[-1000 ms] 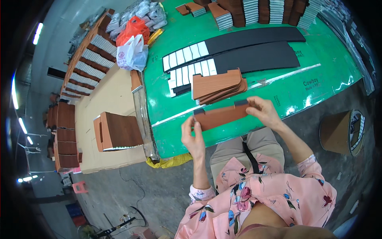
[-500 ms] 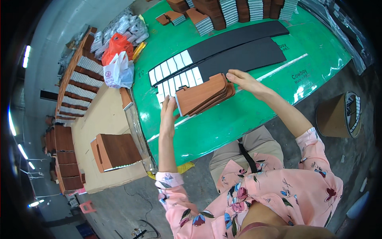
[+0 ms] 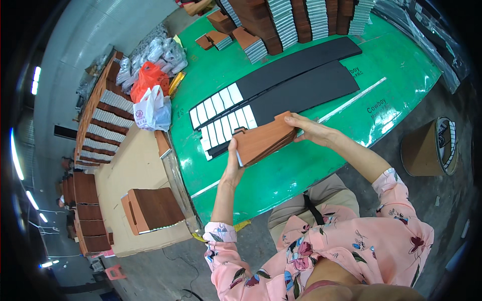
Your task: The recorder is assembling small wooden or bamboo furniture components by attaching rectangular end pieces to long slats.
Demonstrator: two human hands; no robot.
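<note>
Between my two hands is a small stack of flat brown leather-look panels [image 3: 264, 139], narrower at one end and with a pale left edge. My left hand [image 3: 232, 168] is closed on the stack's left end, fingers along the edge. On the right end, my right hand [image 3: 310, 129] grips with fingertips over the top; its other fingers are partly hidden. Just beyond lie two long black strips, a far one [image 3: 301, 62] and a near one [image 3: 306, 91]. White rectangular pieces [image 3: 216, 106] sit in a row across their left ends.
Tall stacks of brown panels [image 3: 261, 25] line the green table's [image 3: 401, 75] far side. Plastic bags [image 3: 150, 80] rest at its left corner. On a cardboard-covered surface [image 3: 135, 165] at left stands another brown stack [image 3: 155, 208]. A round bin [image 3: 427, 150] is on the floor at right.
The panels' right ends, fanned out before, now lie more evenly together. My right hand has closed over that end, and the stack sits a little nearer to me.
</note>
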